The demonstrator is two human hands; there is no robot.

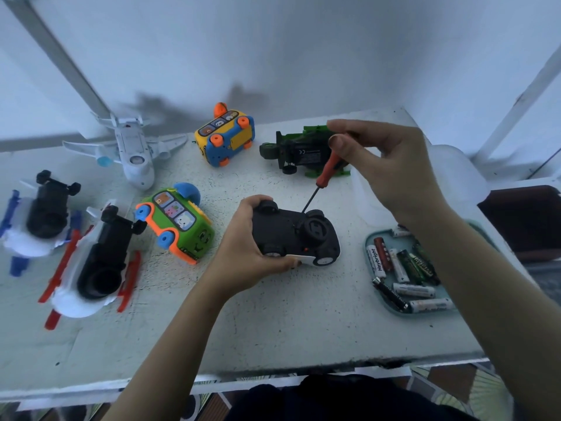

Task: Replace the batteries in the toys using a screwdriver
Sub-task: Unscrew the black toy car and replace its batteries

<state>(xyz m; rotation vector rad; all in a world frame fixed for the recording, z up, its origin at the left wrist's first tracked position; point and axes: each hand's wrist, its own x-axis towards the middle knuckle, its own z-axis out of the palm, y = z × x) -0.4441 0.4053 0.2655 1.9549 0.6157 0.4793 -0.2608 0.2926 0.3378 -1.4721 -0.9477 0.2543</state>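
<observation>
Bare forearms reach in over the near edge of the pale surface (273,329). At its middle a black toy car (291,232) lies wheels up, and the left grip (252,247) is closed round the car's left end, fingers curled over the far side and thumb along the near side. The right grip (391,165) hangs above and beyond the car, toward the far right corner, pinching the orange handle of a screwdriver (329,168). The tool slants down to the left, its dark tip meeting the car's underside beside a far wheel. A teal tray (368,238) of loose batteries (406,268) sits by the right edge, just right of the car. A green bus toy (179,226) lies just left of the left grip. Along the far edge stand a yellow bus toy (224,136) and an upturned green vehicle (300,150), with a white airplane (133,153) toward the far left corner. Two white craft lie upturned by the left edge, one red-trimmed (100,259), one blue-trimmed (45,214)
</observation>
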